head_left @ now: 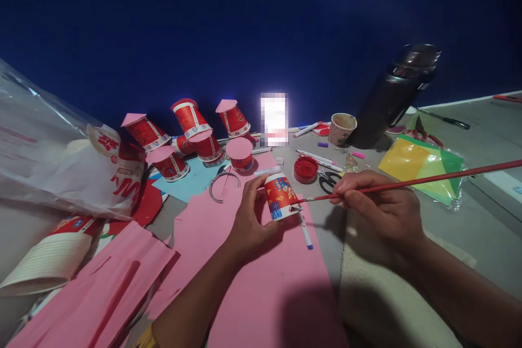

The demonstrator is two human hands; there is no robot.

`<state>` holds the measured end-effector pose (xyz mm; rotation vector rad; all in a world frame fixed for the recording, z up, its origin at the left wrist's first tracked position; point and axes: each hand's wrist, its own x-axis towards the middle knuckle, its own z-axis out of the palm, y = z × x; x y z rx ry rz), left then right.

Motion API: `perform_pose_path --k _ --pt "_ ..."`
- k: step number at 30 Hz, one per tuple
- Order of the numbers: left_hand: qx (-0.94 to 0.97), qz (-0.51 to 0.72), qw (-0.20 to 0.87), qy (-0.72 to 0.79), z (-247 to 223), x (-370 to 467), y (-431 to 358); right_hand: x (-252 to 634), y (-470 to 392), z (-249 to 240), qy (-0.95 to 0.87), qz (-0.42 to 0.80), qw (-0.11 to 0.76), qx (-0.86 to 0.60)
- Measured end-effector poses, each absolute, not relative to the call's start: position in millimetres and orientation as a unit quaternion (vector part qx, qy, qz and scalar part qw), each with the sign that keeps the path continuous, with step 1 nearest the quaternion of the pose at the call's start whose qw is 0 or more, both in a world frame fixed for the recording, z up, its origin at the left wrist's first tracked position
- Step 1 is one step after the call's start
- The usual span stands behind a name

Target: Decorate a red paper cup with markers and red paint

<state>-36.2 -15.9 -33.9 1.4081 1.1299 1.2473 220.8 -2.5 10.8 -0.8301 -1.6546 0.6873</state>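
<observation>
My left hand point(248, 223) is wrapped around a red printed paper cup point(281, 196), which it holds tilted above pink paper point(261, 283). In my right hand point(379, 206) is a long red paintbrush point(432, 178), pinched between thumb and fingers. Its bristle tip touches the side of the cup near the pale rim, where red paint shows. A small open pot of red paint point(305, 169) stands just beyond the brush tip. Under the cup, a marker with a blue end point(305, 231) lies partly on the pink paper.
Several red cups with pink paper tops point(206, 147) stand at the back left. A plastic bag point(53, 136) and stacked cups point(53, 255) lie left. Black-handled scissors point(327, 182), a patterned cup point(341, 129), a dark flask point(391, 98) and a coloured packet point(424, 168) are right.
</observation>
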Motion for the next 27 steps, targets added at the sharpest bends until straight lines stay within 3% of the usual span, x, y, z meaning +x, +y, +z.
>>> perform_pose_path --k 18,27 --pt "0.591 0.503 0.432 0.460 -29.4 -35.3 -16.1 216.5 -2.0 16.4 -0.747 0.269 0.504 -0.341" --pt "0.557 0.511 0.481 0.444 -27.5 -34.4 -17.3 221.7 -3.9 13.4 -0.672 0.298 0.559 -0.383"
